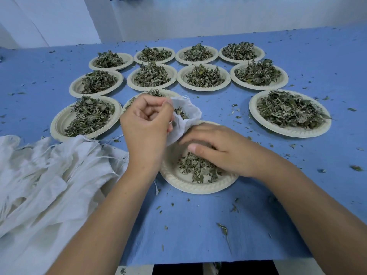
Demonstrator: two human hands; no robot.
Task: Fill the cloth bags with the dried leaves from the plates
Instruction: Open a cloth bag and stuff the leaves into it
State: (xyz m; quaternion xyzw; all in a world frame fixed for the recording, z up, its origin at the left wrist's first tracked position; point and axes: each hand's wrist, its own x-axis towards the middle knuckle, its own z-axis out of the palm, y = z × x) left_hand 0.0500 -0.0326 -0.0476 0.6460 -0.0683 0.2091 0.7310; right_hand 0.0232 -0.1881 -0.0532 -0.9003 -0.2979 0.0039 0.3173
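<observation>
My left hand (146,124) pinches the rim of a small white cloth bag (185,116) and holds it open above the nearest paper plate (178,181). Some dried leaves show inside the bag's mouth. My right hand (218,147) lies over the plate, its fingers curled down into the remaining dried leaves (195,167). Whether those fingers have hold of any leaves is hidden under the hand. The bag's lower part hangs between my two hands.
A heap of white cloth bags (45,175) lies at the left. Several more plates heaped with dried leaves (289,113) stand in rows across the blue table (198,225). Leaf crumbs are scattered over the cloth. The table's near edge runs along the bottom.
</observation>
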